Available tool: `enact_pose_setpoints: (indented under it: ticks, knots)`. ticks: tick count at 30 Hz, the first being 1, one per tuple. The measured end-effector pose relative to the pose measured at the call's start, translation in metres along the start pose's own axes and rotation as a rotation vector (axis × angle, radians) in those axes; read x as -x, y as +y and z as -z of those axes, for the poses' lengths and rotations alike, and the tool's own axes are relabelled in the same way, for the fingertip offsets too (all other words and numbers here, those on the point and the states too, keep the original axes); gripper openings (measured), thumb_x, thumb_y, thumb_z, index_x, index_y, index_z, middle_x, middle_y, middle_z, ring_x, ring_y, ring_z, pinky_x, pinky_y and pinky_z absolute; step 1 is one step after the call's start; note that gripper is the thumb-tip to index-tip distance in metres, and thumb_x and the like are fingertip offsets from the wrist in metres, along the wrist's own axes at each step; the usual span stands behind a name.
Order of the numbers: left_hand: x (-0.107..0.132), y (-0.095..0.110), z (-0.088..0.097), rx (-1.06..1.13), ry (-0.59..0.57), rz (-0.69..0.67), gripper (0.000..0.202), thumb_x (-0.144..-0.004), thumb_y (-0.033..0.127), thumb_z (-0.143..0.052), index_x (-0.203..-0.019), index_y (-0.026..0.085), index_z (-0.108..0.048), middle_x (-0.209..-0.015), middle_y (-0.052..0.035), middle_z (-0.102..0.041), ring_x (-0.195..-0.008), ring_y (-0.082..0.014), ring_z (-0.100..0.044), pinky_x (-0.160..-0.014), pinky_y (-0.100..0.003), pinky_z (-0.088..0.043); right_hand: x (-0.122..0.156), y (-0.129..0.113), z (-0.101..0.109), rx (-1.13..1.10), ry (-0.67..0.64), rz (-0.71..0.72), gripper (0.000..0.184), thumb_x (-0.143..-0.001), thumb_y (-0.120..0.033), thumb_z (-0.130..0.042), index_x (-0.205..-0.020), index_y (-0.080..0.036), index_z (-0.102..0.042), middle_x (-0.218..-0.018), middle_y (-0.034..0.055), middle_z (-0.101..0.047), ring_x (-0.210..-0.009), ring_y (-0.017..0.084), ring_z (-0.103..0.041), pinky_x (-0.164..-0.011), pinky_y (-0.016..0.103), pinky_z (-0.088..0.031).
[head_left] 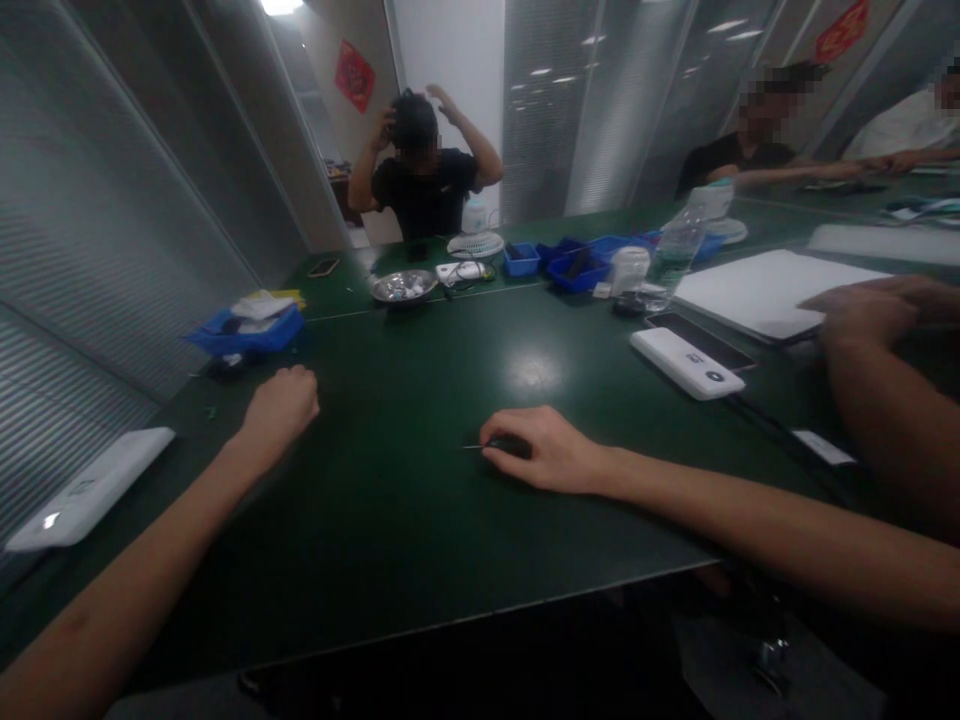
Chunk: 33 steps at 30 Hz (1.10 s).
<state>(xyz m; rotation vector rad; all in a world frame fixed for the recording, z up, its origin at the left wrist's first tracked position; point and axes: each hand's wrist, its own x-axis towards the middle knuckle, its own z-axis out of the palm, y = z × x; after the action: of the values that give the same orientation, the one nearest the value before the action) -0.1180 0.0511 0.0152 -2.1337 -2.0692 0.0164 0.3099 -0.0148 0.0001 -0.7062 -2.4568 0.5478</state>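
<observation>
My left hand [281, 405] rests on the dark green table [420, 520] as a loose fist; I cannot see anything in it. My right hand [536, 450] lies on the table further right, fingers closed over a small dark tool [510, 445] with a thin metal tip [472, 446] pointing left. A blue tray [247, 330] with white and yellow items stands just beyond my left hand.
White flat devices lie at the far left [90, 490] and right [690, 365]. A metal bowl [403, 287], blue bins [577, 265], a water bottle [675, 255] and a white board [765, 290] sit further back. Another person's forearm [877, 380] reaches in from the right; other people sit across.
</observation>
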Motion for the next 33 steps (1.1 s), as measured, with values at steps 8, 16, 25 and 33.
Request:
enact_pose_setpoints:
  ticks: [8, 16, 25, 33]
  knots:
    - [0.004, 0.006, -0.004, -0.192, 0.061, -0.039, 0.045, -0.101, 0.032, -0.037, -0.102, 0.006, -0.073, -0.111, -0.0269, -0.065, -0.102, -0.0390, -0.063, -0.078, -0.044, -0.051, 0.000, 0.000, 0.001, -0.002, -0.019, -0.004, 0.021, -0.103, -0.034, -0.059, -0.113, -0.018, -0.067, -0.099, 0.0041, -0.071, -0.081, 0.015, -0.065, -0.075, 0.028, -0.048]
    - [-0.011, -0.049, -0.010, 0.611, -0.015, 0.296, 0.044, -0.093, 0.049, -0.068, -0.117, 0.012, -0.072, -0.110, -0.0039, -0.074, -0.096, -0.0220, -0.066, -0.079, -0.029, -0.050, 0.000, 0.000, 0.002, -0.011, -0.039, -0.002, 0.021, -0.103, -0.034, -0.059, -0.112, -0.018, -0.067, -0.097, 0.0037, -0.070, -0.079, 0.015, -0.064, -0.073, 0.027, -0.048]
    - [-0.023, -0.052, -0.023, 0.824, -0.033, 0.374, 0.043, -0.087, 0.042, -0.075, -0.116, 0.011, -0.074, -0.117, -0.0068, -0.074, -0.109, -0.0255, -0.062, -0.089, -0.034, -0.047, -0.002, -0.003, 0.004, 0.004, -0.038, 0.000, 0.020, -0.102, -0.034, -0.059, -0.112, -0.018, -0.067, -0.095, 0.0037, -0.070, -0.078, 0.015, -0.064, -0.072, 0.027, -0.047]
    - [-0.027, -0.056, -0.023, 0.741, -0.033, 0.331, 0.048, -0.085, 0.050, -0.074, -0.113, 0.010, -0.074, -0.104, -0.0048, -0.076, -0.096, -0.0240, -0.064, -0.081, -0.032, -0.048, 0.000, -0.002, 0.001, 0.016, -0.031, -0.018, 0.020, -0.102, -0.033, -0.060, -0.113, -0.018, -0.066, -0.099, 0.0041, -0.070, -0.081, 0.015, -0.065, -0.074, 0.027, -0.048]
